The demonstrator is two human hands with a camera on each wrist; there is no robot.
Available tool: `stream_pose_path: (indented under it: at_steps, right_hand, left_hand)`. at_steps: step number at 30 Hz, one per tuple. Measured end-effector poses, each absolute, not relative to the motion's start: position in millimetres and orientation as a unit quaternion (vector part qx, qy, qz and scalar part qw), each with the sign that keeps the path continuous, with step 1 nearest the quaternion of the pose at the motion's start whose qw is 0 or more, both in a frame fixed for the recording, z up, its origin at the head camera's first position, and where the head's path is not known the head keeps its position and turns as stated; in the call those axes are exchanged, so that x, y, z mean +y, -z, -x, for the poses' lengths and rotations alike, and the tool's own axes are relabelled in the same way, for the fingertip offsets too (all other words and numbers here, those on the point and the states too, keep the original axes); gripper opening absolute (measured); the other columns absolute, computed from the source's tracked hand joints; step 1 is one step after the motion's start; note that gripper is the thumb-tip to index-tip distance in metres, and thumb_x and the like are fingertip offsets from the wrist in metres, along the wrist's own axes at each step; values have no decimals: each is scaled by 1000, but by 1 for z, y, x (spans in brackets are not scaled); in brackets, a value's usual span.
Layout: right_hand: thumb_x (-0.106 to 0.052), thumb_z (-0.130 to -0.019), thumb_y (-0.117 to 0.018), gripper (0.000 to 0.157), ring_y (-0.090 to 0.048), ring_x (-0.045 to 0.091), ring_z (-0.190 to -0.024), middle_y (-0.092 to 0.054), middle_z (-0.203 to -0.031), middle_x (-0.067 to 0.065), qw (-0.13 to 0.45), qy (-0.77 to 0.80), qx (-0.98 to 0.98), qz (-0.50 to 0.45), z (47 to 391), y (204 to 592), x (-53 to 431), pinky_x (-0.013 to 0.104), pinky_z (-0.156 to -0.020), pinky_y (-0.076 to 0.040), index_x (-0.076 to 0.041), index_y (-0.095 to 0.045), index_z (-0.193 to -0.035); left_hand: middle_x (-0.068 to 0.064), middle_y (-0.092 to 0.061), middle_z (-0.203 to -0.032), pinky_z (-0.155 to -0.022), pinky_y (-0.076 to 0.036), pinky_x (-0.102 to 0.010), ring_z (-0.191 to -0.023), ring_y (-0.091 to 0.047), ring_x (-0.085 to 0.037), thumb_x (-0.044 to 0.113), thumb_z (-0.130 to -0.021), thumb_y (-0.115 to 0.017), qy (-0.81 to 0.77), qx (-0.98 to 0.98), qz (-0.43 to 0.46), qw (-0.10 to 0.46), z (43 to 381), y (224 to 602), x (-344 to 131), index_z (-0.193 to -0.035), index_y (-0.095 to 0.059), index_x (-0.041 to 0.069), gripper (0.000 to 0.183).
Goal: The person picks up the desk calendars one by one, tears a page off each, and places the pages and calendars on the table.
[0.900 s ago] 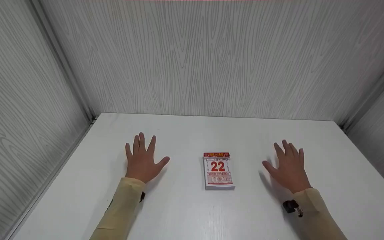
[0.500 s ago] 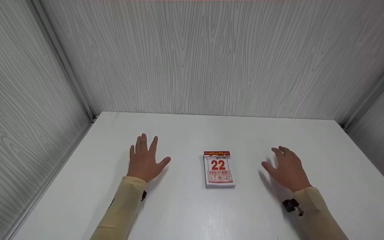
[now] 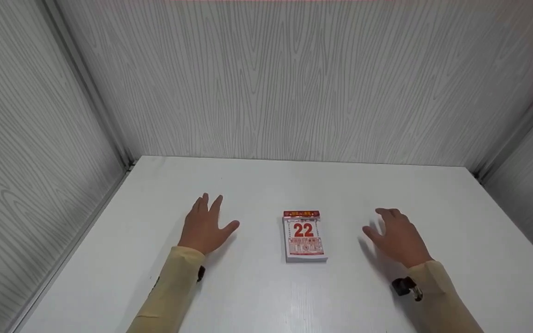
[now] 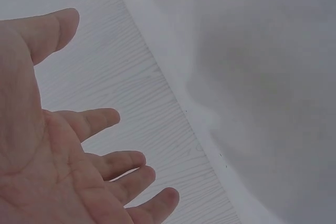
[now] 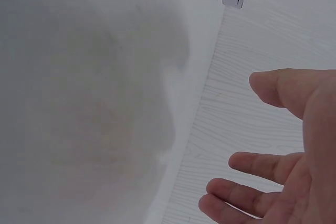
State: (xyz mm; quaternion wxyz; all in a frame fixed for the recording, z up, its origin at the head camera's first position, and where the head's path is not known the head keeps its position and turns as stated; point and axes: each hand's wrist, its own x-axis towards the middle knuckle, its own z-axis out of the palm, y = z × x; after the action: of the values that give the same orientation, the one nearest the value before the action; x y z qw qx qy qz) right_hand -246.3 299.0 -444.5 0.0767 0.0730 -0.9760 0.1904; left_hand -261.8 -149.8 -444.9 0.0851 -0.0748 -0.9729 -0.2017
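Observation:
A small tear-off calendar block (image 3: 305,238) lies face up on the white table, with a red header strip and a large red 22. To its left, palm down over the table, is my left hand (image 3: 204,229), thumb spread away from lightly bent fingers. My right hand (image 3: 398,237) is on the calendar's right side, its fingers loosely bent and thumb apart. Neither hand touches the calendar. In the left wrist view the bare palm of the left hand (image 4: 47,166) shows; the right wrist view shows the right hand (image 5: 283,182) holding nothing.
Grey wood-grain panels stand behind the table (image 3: 257,296), at the back (image 3: 266,83), the left (image 3: 26,138) and the right (image 3: 530,185). Beige sleeves cover both forearms, with a small black device (image 3: 404,286) at the right wrist.
The fingers of both hands have bent more from their straighter spread. My left hand has shifted slightly toward the right. The calendar stays in place on the table.

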Motion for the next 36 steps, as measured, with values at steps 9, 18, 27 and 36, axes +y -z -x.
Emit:
stream_pose_path:
  at_steps: [9, 18, 27, 36]
  right_hand:
    - [-47, -92, -55, 65, -40, 45, -125, -43, -136, 27, 45, -214, -973, -71, 244, 437, 296, 60, -97, -34, 2, -44, -135]
    - [-45, -92, -58, 61, -53, 36, -113, -54, -129, 20, 33, -240, -967, -78, 242, 431, 279, 55, -91, -42, -1, -49, -133]
    - [-44, -90, -61, 55, -58, 33, -107, -59, -121, 16, 30, -236, -967, -91, 249, 429, 250, 50, -87, -46, -4, -56, -127]
    - [-44, -90, -61, 52, -59, 31, -105, -62, -118, 14, 17, -230, -968, -101, 253, 427, 224, 49, -85, -47, -5, -59, -124]
  left_hand:
    - [-22, -28, -150, -104, -33, -55, -137, -28, -39, 56, -86, -58, 272, -957, 77, 57, 257, 435, -136, -147, -33, 12, 79]
    - [-6, -40, -146, -107, -33, -46, -135, -37, -25, 58, -85, -59, 299, -951, 74, 20, 251, 435, -110, -143, -41, 18, 73]
    - [-5, -43, -145, -108, -32, -46, -135, -37, -25, 58, -85, -59, 306, -947, 101, -16, 248, 437, -92, -140, -45, 19, 69]
    - [-3, -49, -139, -105, -36, -46, -130, -44, -24, 61, -84, -57, 305, -945, 107, -47, 251, 440, -72, -135, -51, 20, 65]
